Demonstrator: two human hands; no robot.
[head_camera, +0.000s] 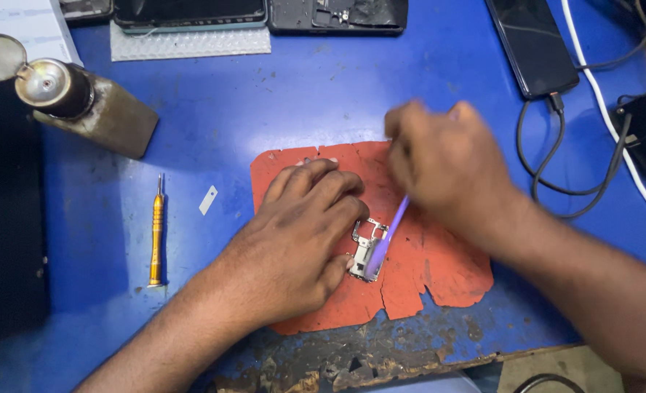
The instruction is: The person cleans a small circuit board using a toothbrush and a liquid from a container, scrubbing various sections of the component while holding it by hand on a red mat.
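While both hands work over the red mat, the scene reads as follows.

Left hand: the left hand (301, 240) lies palm down on the mat, fingers curled and close together, the forearm coming in from the lower left; its fingertips and thumb pin the edge of the small metal part (367, 251) without wrapping around it.

Right hand: the right hand (447, 164) hovers above the mat, blurred, the forearm coming in from the lower right; its fingers are closed around the upper end of the purple tool (388, 236).

Purple tool: a slim stick slanting down and left from the right hand, its lower end touching the metal part.

Metal part: a small silvery frame-like piece lying on the middle of the mat, just beside the left fingertips.

Red mat: a worn, torn-edged sheet (439, 269) lying flat on the desk near its front edge.

Desk: a blue surface (265, 102), its front edge chipped and dark.

Screwdriver: an orange-handled one (156, 233) lies left of the left forearm, apart from it.

White sliver: a small flat piece (208, 199) lies just beside the screwdriver.

Bottle: a brownish metal container (90, 102) at far left, hinged lid flipped open; its contents cannot be seen.

Phones: a dark phone (530, 44) at upper right has a black cable (548, 156) plugged in; other opened devices (337, 14) lie along the far edge.
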